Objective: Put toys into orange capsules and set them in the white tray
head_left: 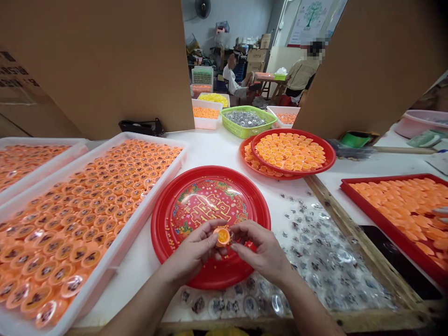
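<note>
Over the red round tray (161,200), my left hand (196,247) pinches a small orange plastic cup (222,237) between thumb and fingers. Its round opening faces up and looks yellow-orange inside. My right hand (259,249) is at the cup's right side, fingers curled and thumb close to them; whatever lies between its fingertips is too small to make out. Small orange bits (170,235) lie scattered on the tray, which has a printed floral pattern. Clear round covers with dark printed pictures (315,256) are spread on the table beside and below the tray.
At left, a white tray (184,151) holds rows of orange cups with picture covers. Stacked red plates (331,161) of orange pieces stand behind. A red rectangular tray (350,186), wooden strip (367,252), green basket (231,125) and cardboard panels (105,60) surround the workspace. Two people sit farther back.
</note>
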The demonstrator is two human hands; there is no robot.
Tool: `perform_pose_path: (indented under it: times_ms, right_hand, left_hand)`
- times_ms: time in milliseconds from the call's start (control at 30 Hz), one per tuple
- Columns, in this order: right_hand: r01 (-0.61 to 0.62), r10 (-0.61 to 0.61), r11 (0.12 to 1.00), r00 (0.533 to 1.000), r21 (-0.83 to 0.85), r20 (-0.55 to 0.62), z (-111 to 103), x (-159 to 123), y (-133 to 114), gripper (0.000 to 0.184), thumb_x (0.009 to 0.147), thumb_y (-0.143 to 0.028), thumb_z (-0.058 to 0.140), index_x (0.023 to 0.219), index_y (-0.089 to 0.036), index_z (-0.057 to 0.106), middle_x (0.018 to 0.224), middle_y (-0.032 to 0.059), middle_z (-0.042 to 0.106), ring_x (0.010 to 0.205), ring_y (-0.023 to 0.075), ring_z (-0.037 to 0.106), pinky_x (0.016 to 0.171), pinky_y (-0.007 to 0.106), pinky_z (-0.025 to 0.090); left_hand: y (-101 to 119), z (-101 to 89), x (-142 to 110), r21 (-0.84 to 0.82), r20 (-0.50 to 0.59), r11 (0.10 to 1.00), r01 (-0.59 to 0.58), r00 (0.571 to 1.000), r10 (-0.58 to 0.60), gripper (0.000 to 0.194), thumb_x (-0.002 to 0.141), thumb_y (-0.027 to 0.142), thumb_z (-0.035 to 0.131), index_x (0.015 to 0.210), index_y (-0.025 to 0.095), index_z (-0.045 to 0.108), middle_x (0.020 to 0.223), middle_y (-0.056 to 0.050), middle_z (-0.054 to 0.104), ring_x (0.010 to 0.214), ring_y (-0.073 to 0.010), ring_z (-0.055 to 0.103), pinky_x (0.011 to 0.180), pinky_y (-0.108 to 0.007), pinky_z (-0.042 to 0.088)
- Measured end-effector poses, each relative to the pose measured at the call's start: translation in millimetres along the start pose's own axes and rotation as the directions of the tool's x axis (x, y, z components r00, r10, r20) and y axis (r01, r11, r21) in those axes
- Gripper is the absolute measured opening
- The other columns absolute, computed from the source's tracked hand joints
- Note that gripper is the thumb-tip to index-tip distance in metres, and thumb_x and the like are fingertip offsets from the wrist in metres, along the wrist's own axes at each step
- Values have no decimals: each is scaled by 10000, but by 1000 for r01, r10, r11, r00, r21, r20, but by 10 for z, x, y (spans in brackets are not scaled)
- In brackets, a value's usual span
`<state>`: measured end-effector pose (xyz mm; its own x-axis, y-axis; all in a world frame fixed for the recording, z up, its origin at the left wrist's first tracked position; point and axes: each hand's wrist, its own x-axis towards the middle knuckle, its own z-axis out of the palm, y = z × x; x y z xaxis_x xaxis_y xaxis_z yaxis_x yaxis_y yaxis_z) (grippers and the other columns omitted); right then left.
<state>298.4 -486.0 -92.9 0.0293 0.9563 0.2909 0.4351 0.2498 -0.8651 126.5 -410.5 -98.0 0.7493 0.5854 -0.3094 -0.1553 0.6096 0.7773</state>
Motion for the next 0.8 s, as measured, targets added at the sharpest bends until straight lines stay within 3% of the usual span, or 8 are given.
perform_pose_path:
  times_ms: [167,433,667,800]
  right_hand:
    - [53,-53,998,999,-41,6,-40,11,-35,265,779,-108,574,1031,-189,588,933,51,606,833,170,577,735,321,504]
    - [161,-151,983,983,-93,108,-120,120,-113,343,807,-70,533,1109,-218,600,1042,64,603,967,177,573,839,352,501]
    - [182,-162,980,966,-84,204,-85,161,-124,305,824,-90,566,1102,-209,609,987,55,622,899,160,590,797,327,509]
    - [190,-163,974,966,-122,201,-59,150,-142,288,828,-100,547,1090,-200,610,973,61,622,880,165,594,777,329,518]
  left_hand:
    - [-38,-52,37,-36,-15,999,-4,1000,3,229,845,352,563,988,176,530,781,-27,609,627,-108,591,502,-174,422]
    - [-72,-12,60,-53,-50,998,33,998,-36,323,797,408,613,935,115,607,666,-36,611,546,-109,587,444,-164,413]
    - [-106,48,62,79,-111,996,-38,993,47,354,771,490,607,738,141,557,579,7,572,486,-86,548,420,-155,385]
    - [-97,83,17,144,-154,988,-51,985,73,379,781,501,583,783,122,609,601,-10,580,505,-96,550,447,-171,412]
